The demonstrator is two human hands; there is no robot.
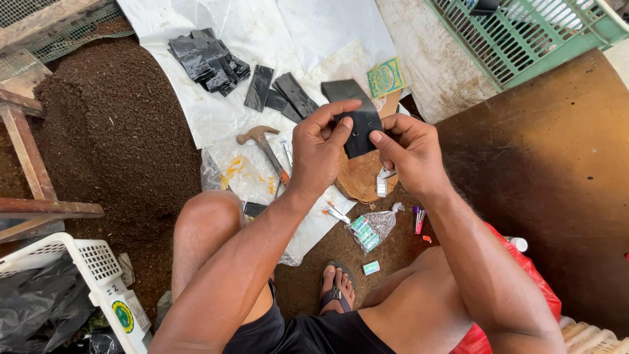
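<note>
Both my hands hold one flat black plastic bag [357, 118] up in front of me. My left hand [319, 147] pinches its left edge between thumb and fingers. My right hand [409, 152] grips its right lower corner. Small holes show in the black sheet. Beyond it, a pile of black bags [208, 60] and a few loose black bags [282, 94] lie on a white plastic sheet [216, 111].
A hammer [263, 145] lies on clear plastic below the white sheet. A round wooden block [362, 176], a clear packet of small boxes [368, 229], a green crate [524, 36], a white basket [98, 269] and dark soil [111, 137] surround me.
</note>
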